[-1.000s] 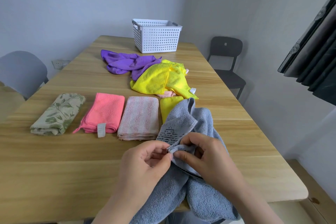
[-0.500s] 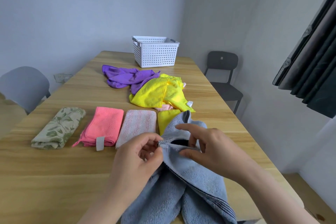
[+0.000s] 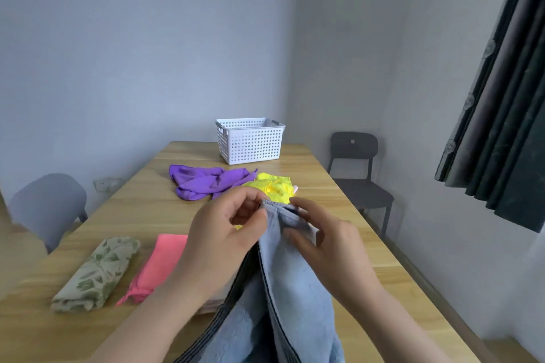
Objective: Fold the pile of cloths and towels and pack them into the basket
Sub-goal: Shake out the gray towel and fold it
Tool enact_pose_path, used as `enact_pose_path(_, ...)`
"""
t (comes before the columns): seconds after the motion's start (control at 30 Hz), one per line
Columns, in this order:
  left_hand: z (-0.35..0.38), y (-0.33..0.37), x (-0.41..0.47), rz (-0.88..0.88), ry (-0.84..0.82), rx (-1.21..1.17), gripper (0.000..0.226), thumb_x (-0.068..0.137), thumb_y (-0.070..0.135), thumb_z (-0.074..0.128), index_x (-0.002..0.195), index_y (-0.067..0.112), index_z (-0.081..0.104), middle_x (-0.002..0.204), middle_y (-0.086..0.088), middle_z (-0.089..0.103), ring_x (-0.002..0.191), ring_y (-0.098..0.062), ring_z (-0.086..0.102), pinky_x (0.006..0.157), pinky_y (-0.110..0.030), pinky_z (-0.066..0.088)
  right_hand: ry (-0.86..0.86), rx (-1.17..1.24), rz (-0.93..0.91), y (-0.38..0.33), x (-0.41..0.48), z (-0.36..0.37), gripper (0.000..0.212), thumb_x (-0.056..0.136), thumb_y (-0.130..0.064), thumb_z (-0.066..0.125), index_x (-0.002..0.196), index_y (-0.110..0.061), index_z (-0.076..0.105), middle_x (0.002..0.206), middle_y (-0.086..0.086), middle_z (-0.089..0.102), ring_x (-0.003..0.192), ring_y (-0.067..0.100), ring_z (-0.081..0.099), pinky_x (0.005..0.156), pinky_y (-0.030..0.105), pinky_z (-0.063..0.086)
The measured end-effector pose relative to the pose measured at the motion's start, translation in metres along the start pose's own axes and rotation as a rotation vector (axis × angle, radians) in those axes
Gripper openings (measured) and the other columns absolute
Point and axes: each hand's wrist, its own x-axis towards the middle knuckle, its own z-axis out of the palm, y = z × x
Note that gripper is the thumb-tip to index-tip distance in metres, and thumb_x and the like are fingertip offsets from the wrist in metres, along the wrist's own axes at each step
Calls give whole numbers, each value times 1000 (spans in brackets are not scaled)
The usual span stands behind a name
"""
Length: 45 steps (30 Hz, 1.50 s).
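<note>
At the lower left of the frame a folded leaf-print cloth (image 3: 97,272) lies on the wooden worktop (image 3: 339,209), and a folded pink cloth (image 3: 160,262) lies just to its right, partly hidden by a forearm. In the centre the left hand (image 3: 227,233) pinches the top edge of a blue towel (image 3: 283,289), which hangs down to the bottom edge of the frame, and the right hand (image 3: 327,244) grasps the same edge between thumb and fingers just beside it. Above the hands a crumpled purple cloth (image 3: 206,183) touches a yellow cloth (image 3: 272,187), and the white basket (image 3: 250,141) stands upright at the far end, well apart from the towel.
</note>
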Motion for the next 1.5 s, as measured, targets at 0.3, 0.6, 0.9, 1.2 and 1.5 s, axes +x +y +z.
enact_pose_path(0.3, -4, 52, 52, 118, -23, 12, 15, 76, 23, 55, 87, 22, 64, 84, -5, 68, 77, -13, 60, 73, -18, 47, -15, -22, -53, -7, 16, -26, 53, 84, -49, 61, 133, -45, 40, 93, -15, 62, 63, 2, 54, 62, 23, 45)
enact_pose_path(0.6, -19, 89, 77, 123, -21, 81, 13, 87, 20, 55, 93, 20, 67, 84, 14, 70, 80, -3, 62, 77, -17, 47, -38, 504, -125, -39, 29, -66, 38, 81, -49, 60, 109, -24, 64, 84, 6, 58, 67, 13, 50, 65, 33, 40)
enact_pose_path(0.9, -27, 98, 74, 118, 45, 138, 20, 92, 7, 52, 93, 21, 66, 94, 4, 70, 87, -5, 60, 83, -17, 44, -101, 556, -146, -42, 22, -80, 20, 79, -36, 69, 73, -21, 58, 67, -8, 52, 56, 13, 41, 56, 26, 31)
enact_pose_path(1.2, -25, 69, 70, 83, 86, 227, 21, 94, 10, 49, 93, 27, 62, 100, 0, 68, 97, -16, 61, 89, -31, 44, -368, 487, -154, -32, -13, -53, 42, 83, -37, 70, 70, -1, 52, 67, 3, 39, 63, 14, 36, 54, 30, 26)
enact_pose_path(1.5, -34, 43, 89, 42, 212, 377, 19, 94, 6, 47, 102, 14, 62, 98, 3, 62, 93, -11, 54, 68, -14, 35, -306, 23, -32, 9, -18, -50, 64, 72, -72, 59, 58, -15, 33, 58, -7, 28, 54, 9, 26, 53, 30, 19)
